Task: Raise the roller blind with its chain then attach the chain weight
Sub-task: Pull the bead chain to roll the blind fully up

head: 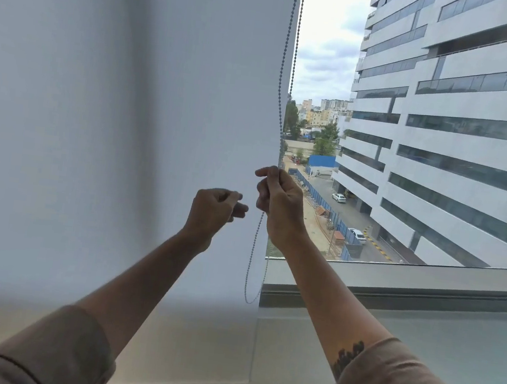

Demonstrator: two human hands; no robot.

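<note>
A white roller blind hangs fully down over the left part of the window, its bottom bar low in the frame. A grey bead chain runs down the blind's right edge and loops below my hands. My right hand is closed around the chain at the blind's edge. My left hand is just left of it, fingers pinched together; I cannot tell whether something small is in them. No chain weight shows.
A grey window sill and frame rail run to the right. Through the glass stands a tall white office building above a street with parked cars.
</note>
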